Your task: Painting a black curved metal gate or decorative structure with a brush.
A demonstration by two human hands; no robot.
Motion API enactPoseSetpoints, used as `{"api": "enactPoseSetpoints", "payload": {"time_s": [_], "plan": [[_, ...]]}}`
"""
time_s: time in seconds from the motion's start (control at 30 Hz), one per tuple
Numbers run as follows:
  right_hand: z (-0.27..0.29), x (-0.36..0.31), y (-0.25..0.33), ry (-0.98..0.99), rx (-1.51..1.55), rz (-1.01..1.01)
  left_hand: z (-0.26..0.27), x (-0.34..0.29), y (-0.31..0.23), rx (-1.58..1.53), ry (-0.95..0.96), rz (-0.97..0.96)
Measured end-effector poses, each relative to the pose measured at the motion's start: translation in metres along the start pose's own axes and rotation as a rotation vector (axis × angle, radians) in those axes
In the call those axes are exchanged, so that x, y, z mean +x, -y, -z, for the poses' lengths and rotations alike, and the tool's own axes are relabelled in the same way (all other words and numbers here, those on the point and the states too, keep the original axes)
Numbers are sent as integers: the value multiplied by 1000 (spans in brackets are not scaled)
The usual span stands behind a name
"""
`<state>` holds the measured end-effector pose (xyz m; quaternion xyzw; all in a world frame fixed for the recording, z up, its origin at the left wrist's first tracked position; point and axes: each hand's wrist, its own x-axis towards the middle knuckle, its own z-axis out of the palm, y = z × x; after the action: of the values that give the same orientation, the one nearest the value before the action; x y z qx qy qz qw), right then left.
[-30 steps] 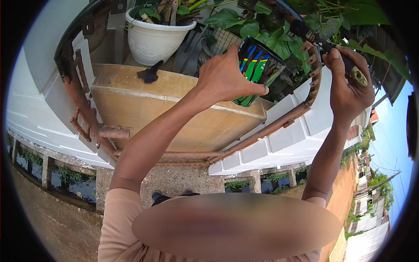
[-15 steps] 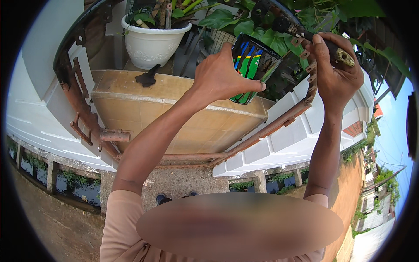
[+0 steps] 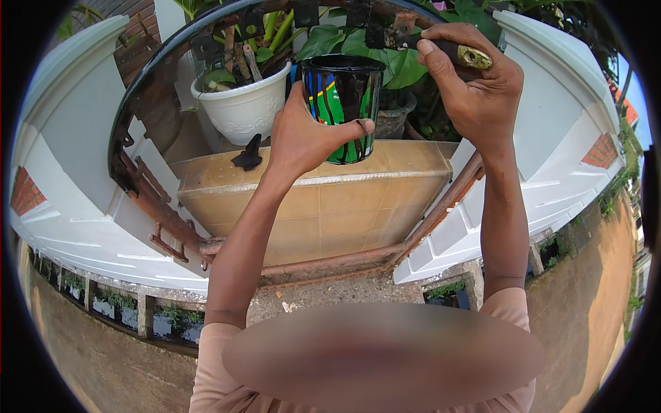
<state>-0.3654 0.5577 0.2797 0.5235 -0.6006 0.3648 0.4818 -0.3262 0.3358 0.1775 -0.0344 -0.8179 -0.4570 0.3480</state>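
Observation:
My left hand is wrapped round a paint can, with its thumb across the front. The can is green and blue, streaked with black paint, upright with its open top uppermost. To the right and higher, my right hand grips a paintbrush by its paint-smeared handle. The brush's dark head points left, against or close to a tab on the metal gate; contact is unclear. Glossy black coats the gate's curved top, while its lower bars are rusty brown.
Behind the gate stands a white plant pot near a tiled ledge, with a black cloth-like scrap on the ledge. White walls flank the gate. Leafy plants rise behind the can. A drain runs below at the left.
The view has turned, and both hands now appear further left. The can has gone from tilted to upright. The brush has shifted left along the gate's top. Both grips stay the same.

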Motion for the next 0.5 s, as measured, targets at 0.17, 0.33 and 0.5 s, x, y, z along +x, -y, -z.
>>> {"api": "enactPoseSetpoints", "payload": {"time_s": [0.17,0.33,0.5], "plan": [[9,-5,-26,-42,311,-36,-6,-4,-7,-38,-64,60],[22,-6,-52,-80,382,-10,-11,-11,-11,6,-145,87],[14,-2,-57,24,312,113,-19,-14,-19,53,-212,116]]}}
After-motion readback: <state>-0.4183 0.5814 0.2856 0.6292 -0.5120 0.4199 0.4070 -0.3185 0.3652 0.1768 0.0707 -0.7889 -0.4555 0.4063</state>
